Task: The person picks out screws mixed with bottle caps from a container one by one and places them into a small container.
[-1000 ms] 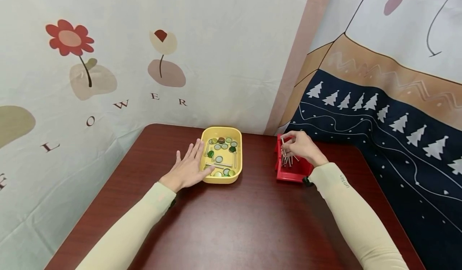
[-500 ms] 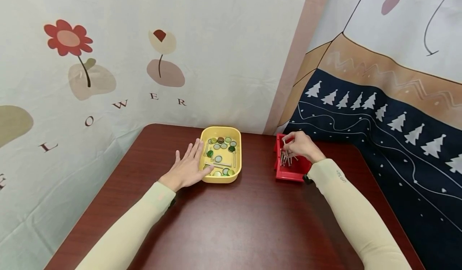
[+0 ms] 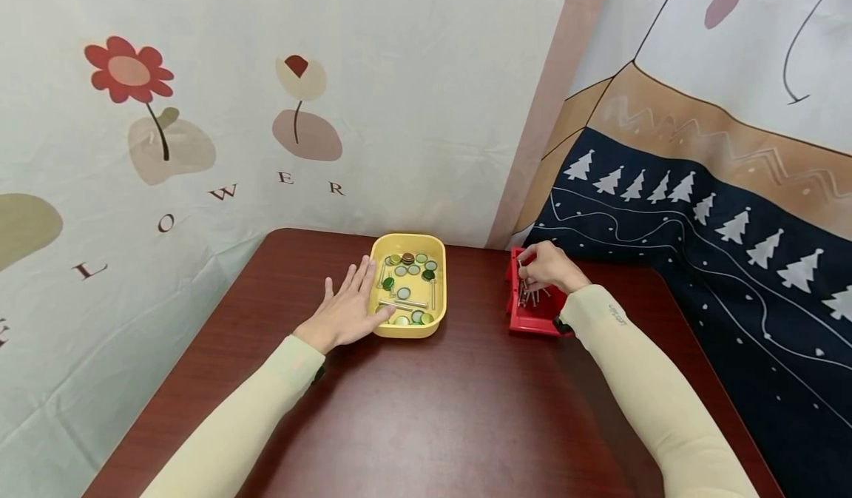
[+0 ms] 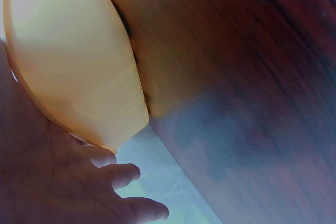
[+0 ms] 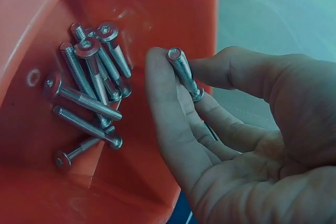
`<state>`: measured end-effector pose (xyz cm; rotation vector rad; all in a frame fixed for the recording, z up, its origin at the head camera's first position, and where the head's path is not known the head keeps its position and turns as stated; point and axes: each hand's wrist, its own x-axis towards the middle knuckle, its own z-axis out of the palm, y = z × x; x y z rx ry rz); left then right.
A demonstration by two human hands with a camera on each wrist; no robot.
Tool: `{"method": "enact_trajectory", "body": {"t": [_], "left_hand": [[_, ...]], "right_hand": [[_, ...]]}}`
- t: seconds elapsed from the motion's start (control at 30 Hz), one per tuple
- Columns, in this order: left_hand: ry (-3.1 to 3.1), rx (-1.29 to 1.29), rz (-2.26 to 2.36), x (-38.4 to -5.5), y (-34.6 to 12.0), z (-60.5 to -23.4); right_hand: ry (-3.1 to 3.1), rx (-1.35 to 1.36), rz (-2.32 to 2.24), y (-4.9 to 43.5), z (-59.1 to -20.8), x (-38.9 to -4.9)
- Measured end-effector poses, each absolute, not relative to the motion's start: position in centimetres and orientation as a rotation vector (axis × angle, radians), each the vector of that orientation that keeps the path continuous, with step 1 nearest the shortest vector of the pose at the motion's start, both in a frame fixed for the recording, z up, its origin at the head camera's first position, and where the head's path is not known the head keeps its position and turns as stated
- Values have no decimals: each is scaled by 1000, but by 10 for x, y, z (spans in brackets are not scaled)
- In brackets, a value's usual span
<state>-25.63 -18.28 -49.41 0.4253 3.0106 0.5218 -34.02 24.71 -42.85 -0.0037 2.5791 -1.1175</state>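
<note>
My left hand [image 3: 341, 314] lies with spread, straight fingers along the left side of a yellow plastic tray [image 3: 441, 291], thumb over its near corner. Inside that tray are several bottle caps [image 3: 403, 293] in green, gold and silver, plus several long metal bolts [image 3: 433, 294]. Over the red bin [image 3: 535, 327], my right hand [image 3: 558, 268] pinches one silver bolt [image 5: 182, 69] between thumb and fingers, its threaded end towards the wrist camera. A loose pile of hex-socket bolts [image 5: 89, 69] fills part of the bin's floor, beside my fingertips.
Both containers stand towards the back of a dark red wooden table [image 3: 426, 409], the yellow one left of the red one. A pale printed cloth [image 3: 426, 113] hangs behind, and a navy cloth with white trees [image 3: 732, 276] borders the table's right side.
My right hand stays over the red bin, still pinching a bolt; its wrist and forearm have shifted slightly left. The left hand and the yellow tray have not visibly moved.
</note>
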Motion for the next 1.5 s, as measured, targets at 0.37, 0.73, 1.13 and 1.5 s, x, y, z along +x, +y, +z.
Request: {"method": "enact_trajectory", "body": {"t": [0.37, 0.73, 1.13, 1.5], "left_hand": [[2999, 431, 534, -256, -182, -493], [3004, 430, 541, -257, -182, -494], [3007, 423, 526, -257, -183, -495], [3008, 426, 527, -256, -184, -496]], "right_hand": [[2548, 17, -1056, 249, -429, -343], [2551, 39, -1064, 252, -431, -348], [2668, -11, -1007, 253, -425, -346], [2955, -311, -866, 241, -425, -332]]}}
